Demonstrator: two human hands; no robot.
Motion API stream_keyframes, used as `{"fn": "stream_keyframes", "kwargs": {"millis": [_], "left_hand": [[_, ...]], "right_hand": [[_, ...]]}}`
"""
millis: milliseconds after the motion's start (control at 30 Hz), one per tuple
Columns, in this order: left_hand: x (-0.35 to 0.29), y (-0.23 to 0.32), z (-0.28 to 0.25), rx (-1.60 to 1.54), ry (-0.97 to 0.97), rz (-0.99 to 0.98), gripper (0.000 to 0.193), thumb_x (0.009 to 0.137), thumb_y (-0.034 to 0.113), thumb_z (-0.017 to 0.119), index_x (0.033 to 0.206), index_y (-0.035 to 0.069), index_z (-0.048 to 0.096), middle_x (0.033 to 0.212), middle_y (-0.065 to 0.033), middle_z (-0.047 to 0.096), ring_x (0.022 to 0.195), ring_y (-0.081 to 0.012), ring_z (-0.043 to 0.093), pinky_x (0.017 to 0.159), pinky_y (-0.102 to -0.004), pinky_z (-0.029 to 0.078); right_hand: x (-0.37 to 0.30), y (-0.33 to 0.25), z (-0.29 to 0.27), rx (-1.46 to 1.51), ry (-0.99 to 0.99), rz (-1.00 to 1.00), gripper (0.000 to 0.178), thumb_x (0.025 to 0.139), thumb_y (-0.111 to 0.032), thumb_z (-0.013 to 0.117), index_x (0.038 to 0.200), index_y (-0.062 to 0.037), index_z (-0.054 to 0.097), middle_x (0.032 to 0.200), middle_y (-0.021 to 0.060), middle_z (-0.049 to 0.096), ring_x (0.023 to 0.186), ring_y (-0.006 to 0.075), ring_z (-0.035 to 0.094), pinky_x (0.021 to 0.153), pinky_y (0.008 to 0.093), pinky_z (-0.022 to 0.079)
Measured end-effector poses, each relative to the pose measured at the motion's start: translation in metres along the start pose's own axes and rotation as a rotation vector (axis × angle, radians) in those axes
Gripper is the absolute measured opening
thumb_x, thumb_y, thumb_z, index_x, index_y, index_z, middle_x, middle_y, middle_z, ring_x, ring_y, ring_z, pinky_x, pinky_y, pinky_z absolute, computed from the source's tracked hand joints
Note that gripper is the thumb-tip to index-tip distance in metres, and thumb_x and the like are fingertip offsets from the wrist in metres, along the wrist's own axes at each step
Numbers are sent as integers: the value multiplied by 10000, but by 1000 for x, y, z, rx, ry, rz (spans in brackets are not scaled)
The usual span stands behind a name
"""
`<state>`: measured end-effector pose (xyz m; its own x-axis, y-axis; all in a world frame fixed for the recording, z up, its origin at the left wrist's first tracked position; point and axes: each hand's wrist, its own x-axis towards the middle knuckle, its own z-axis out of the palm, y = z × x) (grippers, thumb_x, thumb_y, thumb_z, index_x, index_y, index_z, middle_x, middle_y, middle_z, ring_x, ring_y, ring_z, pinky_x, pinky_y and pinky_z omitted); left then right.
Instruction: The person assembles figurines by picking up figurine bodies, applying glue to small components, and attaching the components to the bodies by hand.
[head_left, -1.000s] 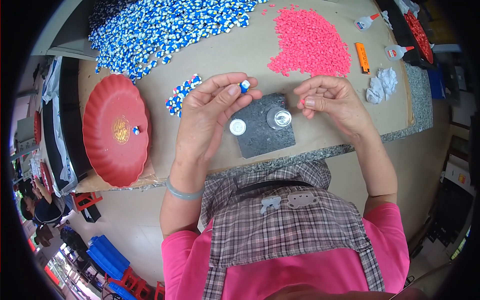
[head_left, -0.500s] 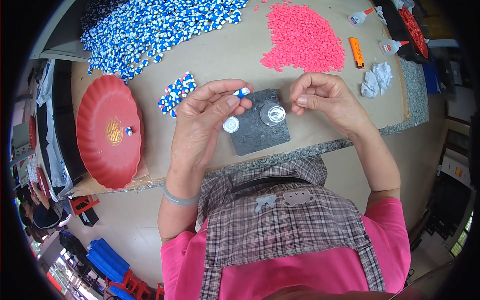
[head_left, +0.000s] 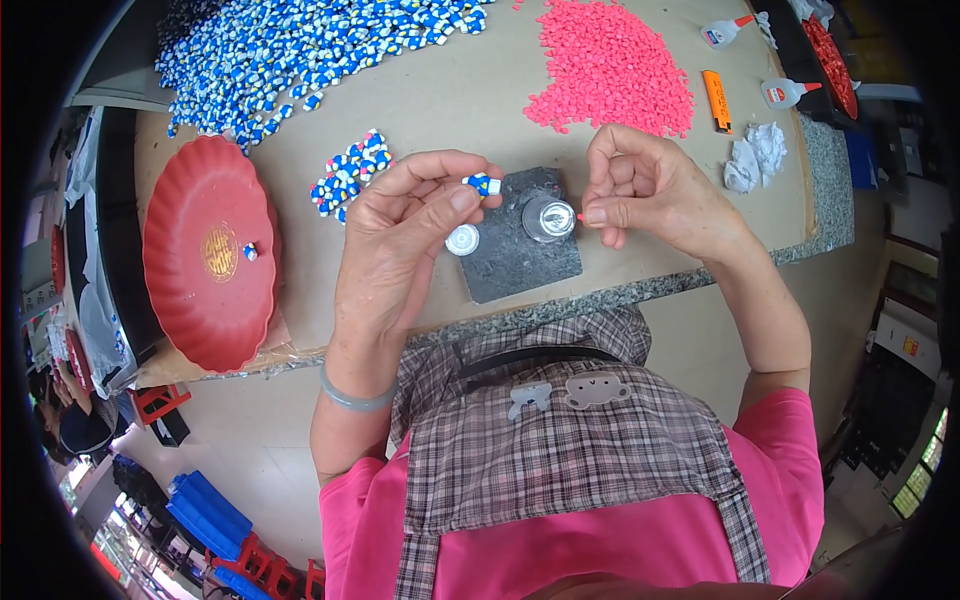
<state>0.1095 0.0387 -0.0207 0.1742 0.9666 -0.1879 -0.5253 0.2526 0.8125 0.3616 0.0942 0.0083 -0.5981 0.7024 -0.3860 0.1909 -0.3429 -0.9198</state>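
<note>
Between the thumb and fingers of my left hand [head_left: 400, 215] is a small blue-and-white piece [head_left: 484, 186] with a bit of yellow, held above the left edge of a dark stone slab [head_left: 515, 275]. My right hand [head_left: 655, 195] pinches a tiny pink-red piece [head_left: 580, 217] at its fingertips, right beside a small clear jar [head_left: 549, 220] with a silvery inside. The jar stands on the slab. A round whitish lid [head_left: 462, 240] lies at the slab's left edge, below my left hand.
A red scalloped dish [head_left: 170, 270] at left holds one small piece. A small cluster of blue-white-pink pieces [head_left: 350, 175] lies near it. Farther back are heaps of blue-white pieces [head_left: 300, 60] and pink pieces [head_left: 615, 75]. At right: orange lighter [head_left: 716, 100], glue bottles [head_left: 783, 93], crumpled tissue [head_left: 755, 155].
My right fingertips have moved down and closer to the jar, and the pink-red piece shows more clearly. The blue-and-white piece has turned slightly in my left fingers.
</note>
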Motion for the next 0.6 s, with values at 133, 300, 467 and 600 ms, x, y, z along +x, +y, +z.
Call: {"fn": "stream_keyframes", "kwargs": {"millis": [133, 300, 467, 600], "left_hand": [[-1, -1, -4, -41, -19, -17, 230, 894, -8, 650, 1123, -33, 646, 1078, -159, 687, 891, -170, 675, 801, -260, 544], [-4, -3, 0, 21, 26, 10, 223, 894, -13, 649, 1115, -40, 646, 1057, -142, 690, 886, -168, 678, 796, -260, 547], [-6, -7, 1, 118, 16, 27, 229, 887, -19, 659, 1113, -49, 637, 1033, -112, 690, 895, -160, 679, 805, -248, 545], [-9, -11, 18, 119, -1, 36, 228, 881, -34, 660, 1107, -49, 632, 1037, -118, 681, 911, -162, 674, 832, -263, 546]], "right_hand": [[3, -2, 3, -69, 34, 38, 260, 854, -15, 724, 881, -55, 469, 758, 59, 651, 590, 72, 610, 545, 204, 502], [2, -6, 8, -135, 52, 50, 285, 847, 1, 726, 870, -59, 449, 755, 56, 647, 596, 69, 606, 540, 204, 502], [-2, -16, 13, -195, 78, 34, 280, 851, 19, 712, 874, -64, 445, 762, 58, 649, 604, 69, 607, 542, 199, 503], [-6, -16, 14, -84, 60, -80, 249, 880, -23, 701, 870, -62, 455, 772, 73, 663, 625, 76, 621, 566, 210, 522]]}}
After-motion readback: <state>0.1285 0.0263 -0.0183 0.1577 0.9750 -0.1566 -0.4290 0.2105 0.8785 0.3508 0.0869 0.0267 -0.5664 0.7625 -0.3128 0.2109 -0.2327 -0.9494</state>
